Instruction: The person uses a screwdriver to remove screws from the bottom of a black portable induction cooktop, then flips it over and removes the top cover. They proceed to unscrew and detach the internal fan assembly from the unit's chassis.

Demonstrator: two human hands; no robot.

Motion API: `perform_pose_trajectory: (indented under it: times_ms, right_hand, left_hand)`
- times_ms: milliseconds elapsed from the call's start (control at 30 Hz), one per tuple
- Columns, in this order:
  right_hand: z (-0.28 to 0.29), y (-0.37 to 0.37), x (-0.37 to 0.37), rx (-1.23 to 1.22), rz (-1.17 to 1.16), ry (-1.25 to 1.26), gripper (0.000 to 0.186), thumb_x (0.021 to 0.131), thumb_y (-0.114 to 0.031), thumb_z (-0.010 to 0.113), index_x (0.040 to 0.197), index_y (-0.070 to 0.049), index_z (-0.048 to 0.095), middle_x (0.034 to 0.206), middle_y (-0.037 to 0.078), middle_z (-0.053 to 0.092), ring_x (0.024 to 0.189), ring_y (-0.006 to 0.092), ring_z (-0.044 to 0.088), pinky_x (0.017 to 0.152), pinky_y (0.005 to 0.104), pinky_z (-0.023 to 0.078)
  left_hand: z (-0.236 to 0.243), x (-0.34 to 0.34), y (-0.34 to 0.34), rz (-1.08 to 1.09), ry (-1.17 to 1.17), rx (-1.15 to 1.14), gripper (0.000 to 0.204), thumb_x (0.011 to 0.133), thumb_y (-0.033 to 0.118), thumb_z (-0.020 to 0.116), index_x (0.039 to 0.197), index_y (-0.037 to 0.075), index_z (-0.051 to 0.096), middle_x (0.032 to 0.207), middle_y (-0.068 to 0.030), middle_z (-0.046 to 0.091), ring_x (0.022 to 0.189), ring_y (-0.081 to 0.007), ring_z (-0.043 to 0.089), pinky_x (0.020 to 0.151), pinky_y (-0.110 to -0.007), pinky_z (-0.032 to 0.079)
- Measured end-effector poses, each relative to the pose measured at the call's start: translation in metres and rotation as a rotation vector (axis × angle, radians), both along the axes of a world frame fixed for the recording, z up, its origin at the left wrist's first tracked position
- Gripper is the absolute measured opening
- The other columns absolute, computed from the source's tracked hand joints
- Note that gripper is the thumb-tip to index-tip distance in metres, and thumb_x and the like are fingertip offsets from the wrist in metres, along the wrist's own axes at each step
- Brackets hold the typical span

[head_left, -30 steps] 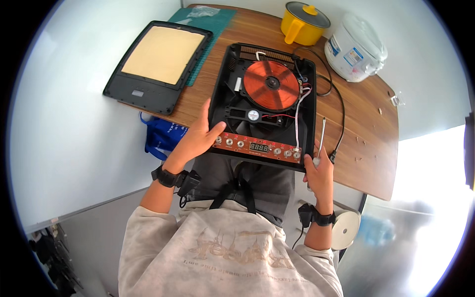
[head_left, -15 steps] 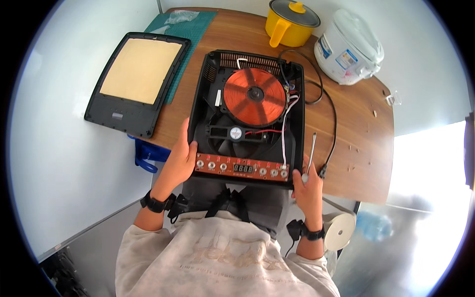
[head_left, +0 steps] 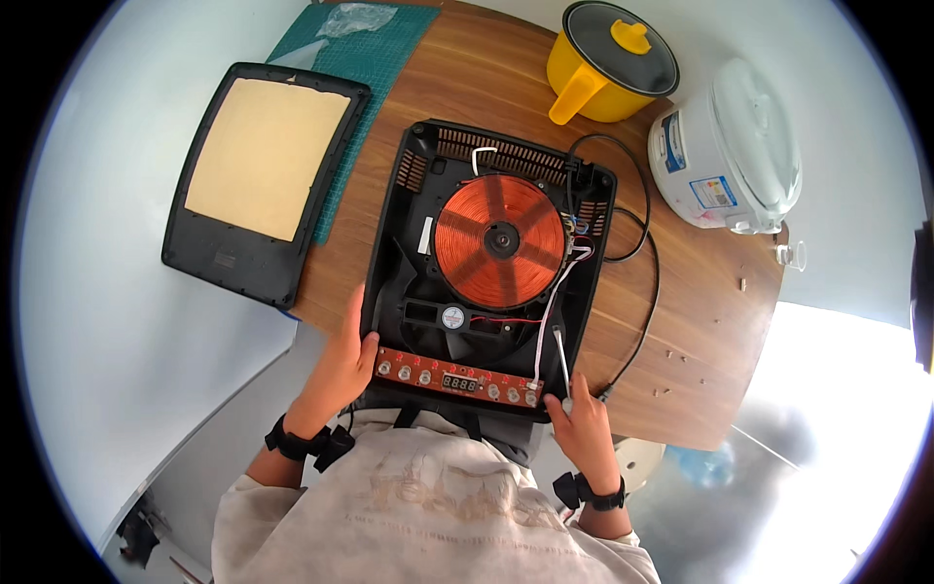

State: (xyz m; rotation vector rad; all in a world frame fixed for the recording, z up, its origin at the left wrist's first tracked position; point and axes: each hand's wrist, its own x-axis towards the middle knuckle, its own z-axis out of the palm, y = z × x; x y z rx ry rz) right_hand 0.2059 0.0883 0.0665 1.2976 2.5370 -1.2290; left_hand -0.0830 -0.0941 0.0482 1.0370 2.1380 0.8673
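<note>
An opened black induction cooker base (head_left: 394, 243) sits in front of me at the table's near edge, with a round copper coil (head_left: 496, 263), a fan, wires and a button board (head_left: 457, 383) with a display showing. My left hand (head_left: 341, 370) grips its lower left side, fingers along the outer wall. My right hand (head_left: 584, 423) is at its lower right corner, also holding a screwdriver (head_left: 561, 355) whose shaft lies over the casing's right edge. The detached black top panel (head_left: 263, 263), with a cream sheet on it, rests to the left on the green mat (head_left: 379, 58).
A yellow pot (head_left: 598, 88) and a white rice cooker (head_left: 720, 156) stand at the back right. A black cord (head_left: 654, 311) curves along the right of the wooden table (head_left: 681, 311), where small screws (head_left: 667, 355) and a small clear cup (head_left: 793, 255) are.
Both hands and the cooker base have moved down in the picture, and slightly left. The screwdriver's shaft now crosses the casing's edge instead of standing just outside it. The view has also shifted.
</note>
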Motion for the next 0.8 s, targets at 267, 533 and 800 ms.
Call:
perform_pose_trajectory:
  times_ms: [267, 533, 800]
  right_hand:
    - [0.039, 0.013, 0.003, -0.118, -0.053, -0.064, 0.033, 0.088, -0.017, 0.065, 0.114, -0.003, 0.051, 0.082, 0.03, 0.061, 0.081, 0.0507, 0.059, 0.064, 0.0532, 0.045]
    - [0.113, 0.045, 0.044, -0.15, -0.007, -0.039, 0.041, 0.085, -0.011, 0.057, 0.124, -0.007, 0.046, 0.089, 0.026, 0.065, 0.082, 0.0494, 0.061, 0.069, 0.0535, 0.048]
    - [0.125, 0.086, 0.09, -0.228, 0.019, 0.087, 0.033, 0.085, -0.013, 0.062, 0.116, -0.004, 0.054, 0.087, 0.015, 0.068, 0.075, 0.0293, 0.067, 0.069, 0.0386, 0.051]
  left_hand:
    - [0.036, 0.007, 0.001, -0.058, 0.082, -0.22, 0.076, 0.09, 0.006, 0.057, 0.151, -0.001, 0.011, 0.13, -0.0335, 0.05, 0.099, -0.049, 0.058, 0.082, -0.05, 0.05]
    - [0.083, 0.026, -0.006, -0.054, 0.267, -0.181, 0.053, 0.087, 0.013, 0.064, 0.135, 0.003, 0.043, 0.121, -0.0217, 0.055, 0.111, -0.0416, 0.054, 0.092, -0.045, 0.047]
    - [0.132, 0.079, -0.022, 0.031, -0.08, -0.36, 0.041, 0.093, 0.026, 0.059, 0.126, 0.004, 0.054, 0.119, -0.0218, 0.063, 0.107, -0.0355, 0.062, 0.089, -0.041, 0.05]
